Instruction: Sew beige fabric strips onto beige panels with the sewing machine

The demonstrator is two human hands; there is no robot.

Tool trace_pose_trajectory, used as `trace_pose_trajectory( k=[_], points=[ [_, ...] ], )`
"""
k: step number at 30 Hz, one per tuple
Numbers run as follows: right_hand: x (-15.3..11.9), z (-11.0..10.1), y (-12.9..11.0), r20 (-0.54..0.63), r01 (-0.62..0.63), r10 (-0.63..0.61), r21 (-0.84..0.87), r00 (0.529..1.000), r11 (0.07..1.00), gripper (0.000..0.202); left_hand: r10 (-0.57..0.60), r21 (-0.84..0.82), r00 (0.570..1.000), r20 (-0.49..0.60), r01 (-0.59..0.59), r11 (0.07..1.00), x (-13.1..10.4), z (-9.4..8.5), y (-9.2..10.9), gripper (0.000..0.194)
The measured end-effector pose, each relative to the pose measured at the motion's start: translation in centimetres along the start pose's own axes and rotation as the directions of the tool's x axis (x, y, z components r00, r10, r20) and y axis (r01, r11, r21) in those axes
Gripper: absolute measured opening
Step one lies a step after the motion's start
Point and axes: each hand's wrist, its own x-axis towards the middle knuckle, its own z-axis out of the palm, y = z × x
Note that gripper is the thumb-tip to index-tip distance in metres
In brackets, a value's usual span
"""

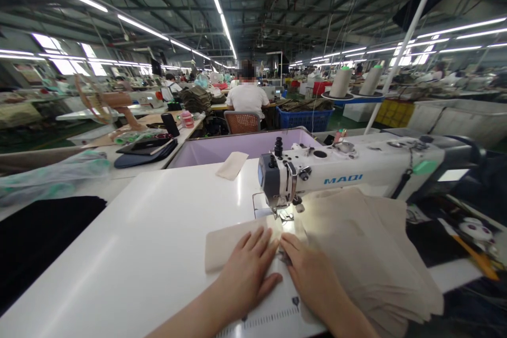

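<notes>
A folded beige fabric piece [222, 245] lies on the white sewing table, its right end by the presser foot [285, 216] of a MAQI sewing machine [317, 169]. My left hand [249, 269] rests flat on this fabric, fingers stretched and thumb apart. Just in front of the presser foot, my right hand [309, 269] has its fingers together, tips at the fabric's right edge. A small dark, shiny thing shows under those fingers, too hidden to name. To the right, a stack of beige fabric panels [364, 248] lies beside and under the machine arm.
A small beige piece [232, 165] lies at the table's back edge, before a lilac bin [237, 145]. Black cloth [51, 243] is at the left. Thread cones [340, 83] stand behind the machine. A person in white [247, 97] sits ahead, beside a blue crate [304, 119].
</notes>
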Motion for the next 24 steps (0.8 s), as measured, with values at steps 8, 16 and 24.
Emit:
trace_pose_trajectory(
  k=[8, 16, 24],
  points=[
    [0.4, -0.1, 0.0, -0.01, -0.004, 0.004, 0.002, 1.0, 1.0, 0.043, 0.008, -0.008, 1.0, -0.005, -0.008, 1.0, 0.2, -0.1, -0.2, 0.063],
    [-0.4, -0.1, 0.1, 0.025, 0.004, -0.003, -0.016, 1.0, 1.0, 0.036, 0.14, -0.057, 0.988, -0.067, -0.144, 0.988, -0.2, -0.7, 0.2, 0.052],
    [0.0, -0.4, 0.0, 0.028, -0.016, 0.017, -0.024, 0.999, 1.0, 0.036, 0.15, -0.031, 0.987, -0.06, -0.152, 0.988, 0.9, -1.3, -0.5, 0.051]
  ],
)
